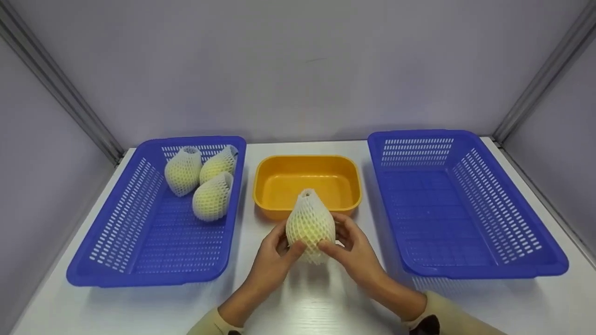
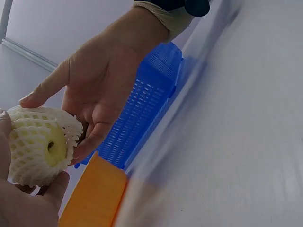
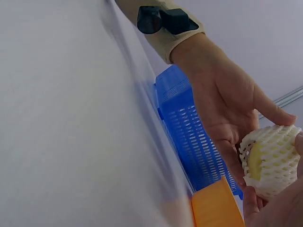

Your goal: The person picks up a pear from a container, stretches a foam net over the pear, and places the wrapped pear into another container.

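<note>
Both hands hold a pale yellow fruit in a white foam net (image 1: 311, 228), above the table at the near side of the orange tub. My left hand (image 1: 271, 255) grips its left side and my right hand (image 1: 356, 253) its right side, thumbs on the near face. The gathered net end points upward and away. In the left wrist view, the net's open lower end bares the yellow fruit (image 2: 56, 147) with a dark dimple. Its exact kind is unclear. Some fingers are hidden behind the fruit.
Several netted fruits (image 1: 212, 200) lie in the left blue basket (image 1: 153, 278), toward its back right. An orange tub (image 1: 307, 160) stands between it and the right blue basket (image 1: 489, 272). A grey wall (image 1: 302, 70) rises behind the white table (image 1: 307, 311).
</note>
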Available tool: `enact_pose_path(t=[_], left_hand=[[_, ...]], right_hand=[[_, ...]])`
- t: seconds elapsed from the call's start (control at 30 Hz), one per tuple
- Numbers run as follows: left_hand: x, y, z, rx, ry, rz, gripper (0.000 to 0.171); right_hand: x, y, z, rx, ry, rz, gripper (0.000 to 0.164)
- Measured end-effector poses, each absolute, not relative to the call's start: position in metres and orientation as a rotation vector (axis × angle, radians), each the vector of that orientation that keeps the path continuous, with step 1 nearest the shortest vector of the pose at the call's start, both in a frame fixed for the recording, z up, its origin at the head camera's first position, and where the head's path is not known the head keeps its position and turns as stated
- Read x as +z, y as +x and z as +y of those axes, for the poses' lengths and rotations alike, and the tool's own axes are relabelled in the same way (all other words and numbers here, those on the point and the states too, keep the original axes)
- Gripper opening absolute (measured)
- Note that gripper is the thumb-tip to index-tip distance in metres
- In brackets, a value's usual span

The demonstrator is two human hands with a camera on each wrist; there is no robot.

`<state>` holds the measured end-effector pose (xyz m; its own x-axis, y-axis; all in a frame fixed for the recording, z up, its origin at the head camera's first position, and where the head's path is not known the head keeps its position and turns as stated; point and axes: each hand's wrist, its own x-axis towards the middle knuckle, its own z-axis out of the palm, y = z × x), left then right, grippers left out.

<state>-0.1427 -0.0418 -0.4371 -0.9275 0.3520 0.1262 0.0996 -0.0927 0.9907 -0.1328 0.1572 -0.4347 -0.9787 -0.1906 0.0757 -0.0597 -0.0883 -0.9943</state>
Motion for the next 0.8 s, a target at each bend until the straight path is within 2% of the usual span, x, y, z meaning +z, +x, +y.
enact_pose_path(t=[0.6,0.8], left_hand=[[-0.4295,-0.1385,-0.0421,2.155,0.448,2.007,0.083],[-0.4288,-0.1392,-0.0465,2.201,0.423,1.986,0.059]], right_hand=[[-0.4342,-0.1312,0.1529,-2.325,-0.23,2.033,0.061],[-0.4357,-0.1321,0.1547,-2.42,-0.227,2.046,0.046]])
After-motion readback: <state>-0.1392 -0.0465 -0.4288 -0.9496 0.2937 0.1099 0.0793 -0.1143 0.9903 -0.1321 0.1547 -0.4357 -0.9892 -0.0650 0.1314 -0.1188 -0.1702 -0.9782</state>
